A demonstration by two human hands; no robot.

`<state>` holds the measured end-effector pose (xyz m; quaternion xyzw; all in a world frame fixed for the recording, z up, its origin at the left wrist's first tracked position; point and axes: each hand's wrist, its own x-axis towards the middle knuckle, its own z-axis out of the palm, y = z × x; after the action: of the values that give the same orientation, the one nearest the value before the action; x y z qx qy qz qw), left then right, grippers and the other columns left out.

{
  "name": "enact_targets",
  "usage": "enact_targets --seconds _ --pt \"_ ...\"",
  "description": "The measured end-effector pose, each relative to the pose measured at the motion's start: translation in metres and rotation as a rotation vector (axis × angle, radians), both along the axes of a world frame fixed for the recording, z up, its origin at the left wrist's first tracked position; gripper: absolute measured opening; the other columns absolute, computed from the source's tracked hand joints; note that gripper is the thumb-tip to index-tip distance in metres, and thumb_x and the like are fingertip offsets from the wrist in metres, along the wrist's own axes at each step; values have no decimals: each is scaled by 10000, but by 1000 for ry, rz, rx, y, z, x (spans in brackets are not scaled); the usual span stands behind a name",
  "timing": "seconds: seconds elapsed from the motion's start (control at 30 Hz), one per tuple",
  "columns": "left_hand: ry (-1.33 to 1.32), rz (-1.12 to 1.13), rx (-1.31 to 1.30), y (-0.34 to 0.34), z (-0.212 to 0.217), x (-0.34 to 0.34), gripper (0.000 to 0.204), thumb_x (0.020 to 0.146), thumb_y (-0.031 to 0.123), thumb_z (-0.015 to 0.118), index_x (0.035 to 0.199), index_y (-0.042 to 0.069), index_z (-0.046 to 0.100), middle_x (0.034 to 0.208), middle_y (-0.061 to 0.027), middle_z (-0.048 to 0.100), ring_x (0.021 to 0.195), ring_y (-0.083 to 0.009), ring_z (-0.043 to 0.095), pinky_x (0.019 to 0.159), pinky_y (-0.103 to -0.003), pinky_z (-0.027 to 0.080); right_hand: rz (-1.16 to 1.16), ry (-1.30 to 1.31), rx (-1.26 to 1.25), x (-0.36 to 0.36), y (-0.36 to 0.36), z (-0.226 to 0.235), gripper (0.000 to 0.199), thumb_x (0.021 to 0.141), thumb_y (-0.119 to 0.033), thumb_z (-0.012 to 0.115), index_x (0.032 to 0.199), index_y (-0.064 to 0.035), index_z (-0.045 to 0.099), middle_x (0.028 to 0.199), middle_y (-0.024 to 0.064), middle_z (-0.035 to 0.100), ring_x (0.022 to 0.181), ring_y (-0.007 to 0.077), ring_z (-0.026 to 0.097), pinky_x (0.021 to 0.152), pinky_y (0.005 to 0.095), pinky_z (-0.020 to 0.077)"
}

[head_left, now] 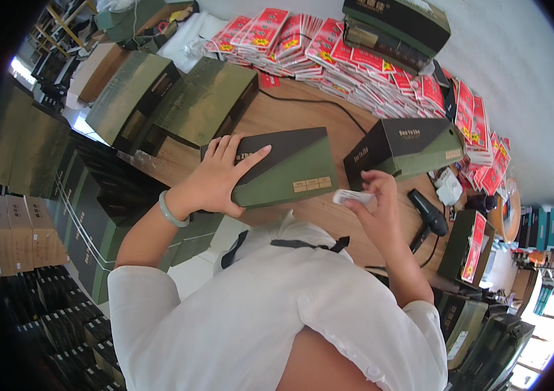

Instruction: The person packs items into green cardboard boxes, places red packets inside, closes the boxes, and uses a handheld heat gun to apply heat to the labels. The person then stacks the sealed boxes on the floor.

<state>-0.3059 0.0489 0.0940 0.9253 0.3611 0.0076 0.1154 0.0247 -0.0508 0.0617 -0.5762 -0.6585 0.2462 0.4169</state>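
A dark green and black cardboard box (pixel 286 163) lies on the wooden table in front of me. My left hand (pixel 228 171) grips its left end, fingers spread over the black part and thumb at the near edge. My right hand (pixel 379 199) pinches a small white piece (pixel 353 197), label-like in look, just off the box's right end; its exact kind is too small to tell. Right behind that hand stands a second green and black box (pixel 404 148), apart from the first one.
Piles of red and white printed packets (pixel 329 49) line the wall side. A black hair dryer (pixel 428 218) with its cord lies at right. More green boxes (pixel 208 98) stand at far left, and stacked cartons (pixel 26 231) beside the table. A black cable (pixel 316 101) crosses the tabletop (pixel 290 114).
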Motion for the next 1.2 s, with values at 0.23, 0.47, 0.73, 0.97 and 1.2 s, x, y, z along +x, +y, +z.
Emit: enact_targets --seconds 0.23,0.47,0.73,0.97,1.2 --pt "-116 -46 62 -26 -15 16 1043 595 359 817 1507 194 338 1506 -334 215 1417 -520 166 1151 -598 112 60 -86 -3 -37 9 -3 442 712 -9 809 908 -27 414 1211 218 451 1087 362 499 828 398 470" --pt "-417 -108 -31 -39 -30 37 452 706 111 735 1094 146 506 1474 -217 366 1394 -439 311 1132 -623 201 104 -134 27 -36 16 -7 440 696 -8 818 918 -11 437 1214 228 447 1108 385 497 829 412 468" --pt "-346 -132 4 -43 -26 43 415 696 118 740 1052 163 532 1465 -185 385 1396 -425 312 1138 -623 197 105 -141 34 -37 14 -12 453 679 -35 836 921 -11 453 1222 227 445 1157 419 491 877 465 458" --pt "-262 -132 76 -47 -22 54 580 724 201 740 1269 326 583 1480 -178 377 1386 -437 318 1115 -638 221 115 -187 77 -34 15 -20 475 667 -81 846 942 -18 464 1220 225 442 1147 412 482 918 474 428" --pt "-237 -141 126 -50 -28 57 631 715 296 761 1295 443 563 1497 -152 368 1381 -441 315 1086 -671 233 116 -301 43 -34 17 -7 421 718 -105 815 973 -28 488 1224 236 433 1141 409 471 926 481 421"
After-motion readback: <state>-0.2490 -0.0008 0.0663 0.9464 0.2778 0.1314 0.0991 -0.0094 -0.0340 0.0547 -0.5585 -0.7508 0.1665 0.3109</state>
